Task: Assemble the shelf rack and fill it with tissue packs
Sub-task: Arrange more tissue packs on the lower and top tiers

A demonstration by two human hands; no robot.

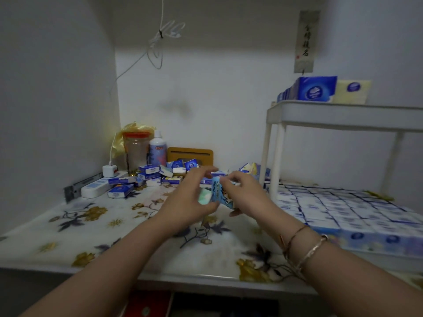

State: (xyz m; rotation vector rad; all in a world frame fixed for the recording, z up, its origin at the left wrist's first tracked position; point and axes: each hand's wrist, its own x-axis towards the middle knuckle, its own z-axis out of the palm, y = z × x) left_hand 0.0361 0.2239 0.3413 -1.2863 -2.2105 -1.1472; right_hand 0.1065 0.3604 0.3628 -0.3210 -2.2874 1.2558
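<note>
Above the middle of the table my left hand [190,200] and my right hand [245,193] together hold small light-blue tissue packs [217,193]; the fingers of both curl round them. The white shelf rack [343,115] stands at the right on upright legs. Its lower level holds tight rows of blue-and-white tissue packs [338,207]. On its top tray stand several blue packs [315,89] and a pale yellow pack [352,91]. A loose heap of small blue packs [158,175] lies at the back of the table.
The table [96,227] has a flowered cover. At the back left stand a jar with an orange lid [136,149], a white bottle [158,149], a brown holder [190,154] and a white power strip [96,186] with a plug. A cable hangs from above.
</note>
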